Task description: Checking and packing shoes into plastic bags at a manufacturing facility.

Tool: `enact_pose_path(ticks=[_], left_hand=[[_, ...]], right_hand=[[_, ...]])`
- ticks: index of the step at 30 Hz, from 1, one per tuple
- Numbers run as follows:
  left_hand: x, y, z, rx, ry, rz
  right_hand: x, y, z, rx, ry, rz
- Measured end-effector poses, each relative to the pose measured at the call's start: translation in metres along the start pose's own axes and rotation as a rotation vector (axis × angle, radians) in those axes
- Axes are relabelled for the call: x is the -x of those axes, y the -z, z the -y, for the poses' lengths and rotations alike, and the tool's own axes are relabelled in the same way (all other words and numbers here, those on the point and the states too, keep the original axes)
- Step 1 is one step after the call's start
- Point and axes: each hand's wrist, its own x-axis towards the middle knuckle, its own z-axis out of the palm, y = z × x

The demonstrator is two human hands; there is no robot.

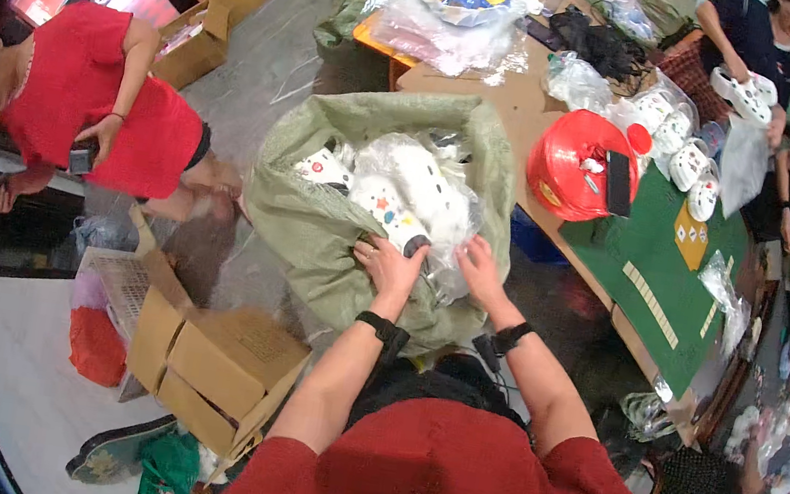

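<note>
A large green woven sack [317,226] stands open in front of me, full of white clog shoes in clear plastic bags. My left hand [389,264] rests on a bagged white clog [387,214] with coloured charms, gripping its lower end. My right hand [479,267] pinches the clear plastic bag [455,217] beside it. Both wrists wear black bands. More white clogs [325,171] lie deeper in the sack at its left side.
A table [659,274] with a green mat at right holds a red bowl [574,161], white clogs [685,157] and plastic bags. Another person in dark clothes [747,39] handles clogs there. A person in red [92,103] crouches at left. An open cardboard box [217,364] stands at my lower left.
</note>
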Motion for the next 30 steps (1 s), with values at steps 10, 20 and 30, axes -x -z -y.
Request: enact_pose_path(ticks=[10, 20, 30], left_hand=[[0.006, 0.036, 0.023, 0.115, 0.097, -0.118], [0.180, 0.082, 0.001, -0.189, -0.043, -0.427], [0.106, -0.032, -0.066, -0.252, 0.000, -0.124]], right_hand=[[0.044, 0.084, -0.011, -0.233, -0.197, -0.006], [0.044, 0.009, -0.163, 0.093, -0.357, 0.253], [0.002, 0.132, -0.107, -0.611, -0.311, 0.395]])
